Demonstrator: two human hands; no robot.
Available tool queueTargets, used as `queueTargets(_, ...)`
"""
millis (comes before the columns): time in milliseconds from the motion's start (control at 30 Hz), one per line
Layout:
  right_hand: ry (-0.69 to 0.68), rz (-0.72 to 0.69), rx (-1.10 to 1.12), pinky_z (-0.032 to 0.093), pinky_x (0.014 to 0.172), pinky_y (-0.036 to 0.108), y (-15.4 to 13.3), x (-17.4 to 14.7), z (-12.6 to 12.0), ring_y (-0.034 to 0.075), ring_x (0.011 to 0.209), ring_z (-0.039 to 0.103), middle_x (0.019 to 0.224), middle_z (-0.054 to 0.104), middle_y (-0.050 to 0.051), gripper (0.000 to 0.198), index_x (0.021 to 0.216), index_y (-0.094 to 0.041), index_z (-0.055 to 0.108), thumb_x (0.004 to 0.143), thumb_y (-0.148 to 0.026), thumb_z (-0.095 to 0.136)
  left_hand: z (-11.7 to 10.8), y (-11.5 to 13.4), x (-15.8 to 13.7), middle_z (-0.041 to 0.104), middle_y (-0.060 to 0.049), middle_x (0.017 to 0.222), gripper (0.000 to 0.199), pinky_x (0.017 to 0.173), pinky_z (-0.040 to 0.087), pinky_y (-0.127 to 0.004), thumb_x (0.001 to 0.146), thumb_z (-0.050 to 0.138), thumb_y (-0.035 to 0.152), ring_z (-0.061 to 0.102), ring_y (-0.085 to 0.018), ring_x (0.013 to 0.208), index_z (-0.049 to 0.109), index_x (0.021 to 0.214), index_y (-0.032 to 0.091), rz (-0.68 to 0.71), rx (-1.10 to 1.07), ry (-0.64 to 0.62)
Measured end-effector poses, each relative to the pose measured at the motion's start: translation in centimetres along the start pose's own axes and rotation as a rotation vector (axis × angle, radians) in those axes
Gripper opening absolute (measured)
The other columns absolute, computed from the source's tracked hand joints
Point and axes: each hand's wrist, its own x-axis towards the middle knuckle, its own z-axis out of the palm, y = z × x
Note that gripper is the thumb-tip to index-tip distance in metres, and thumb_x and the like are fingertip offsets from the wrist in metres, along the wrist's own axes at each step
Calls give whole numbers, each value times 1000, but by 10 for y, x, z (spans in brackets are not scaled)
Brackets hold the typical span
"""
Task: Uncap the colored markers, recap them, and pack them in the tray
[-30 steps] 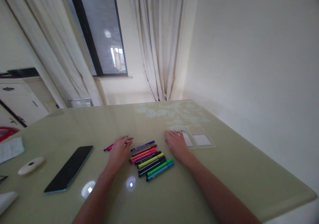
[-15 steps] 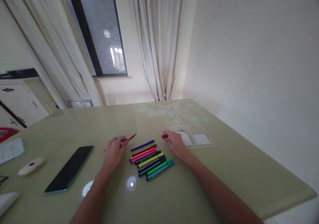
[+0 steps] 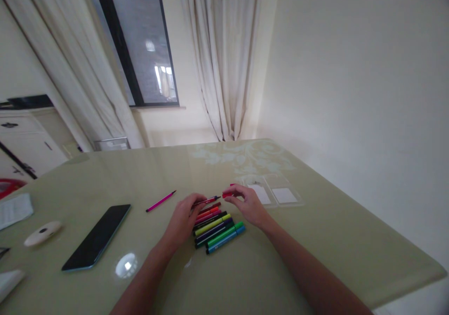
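Note:
My left hand (image 3: 183, 218) is closed around an uncapped red marker (image 3: 213, 199), its dark tip pointing right. Facing that tip, with a small gap between, is a red cap (image 3: 227, 195) pinched in the fingers of my right hand (image 3: 249, 205). Another small red piece (image 3: 232, 184), possibly a cap, shows just beyond my right fingers, partly hidden by them. Under and in front of my left hand lies a row of several capped markers, among them a yellow-green marker (image 3: 212, 225), a green marker (image 3: 224, 234) and a blue marker (image 3: 226, 239). An uncapped pink marker (image 3: 160, 201) rests apart on the left.
A clear plastic case (image 3: 298, 202) with white inserts lies open beyond my right hand. On the left are a black phone or tablet (image 3: 96, 238), a cream oval object (image 3: 42, 233) and paper (image 3: 16, 211). The glossy table (image 3: 336, 240) meets a wall on the right.
My left hand has moved right with the red marker, over the row's left end, bringing its tip close to the cap. The pink marker, mostly hidden before, now shows. My right hand shifted slightly left.

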Motion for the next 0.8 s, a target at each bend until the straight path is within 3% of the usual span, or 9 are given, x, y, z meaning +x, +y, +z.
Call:
queueTargets(267,-11,24,-9,54,77,33,-4,0,-1,20,83,71,89,79,4,16,93,-23,80,86,-35,75,5,4,-3,74,-4,102,21,90,54,-35,98,54,39,69,-22,97,67,102,23,13,-41,-22)
queueTargets(800,-33,60,53,55,83,37,-5,-3,10,21,83,73,88,80,2,12,90,-26,82,85,-34,74,17,15,-5,76,-3,90,18,80,58,-33,93,60,37,73,-21,86,67,91,21,-62,-242,40)
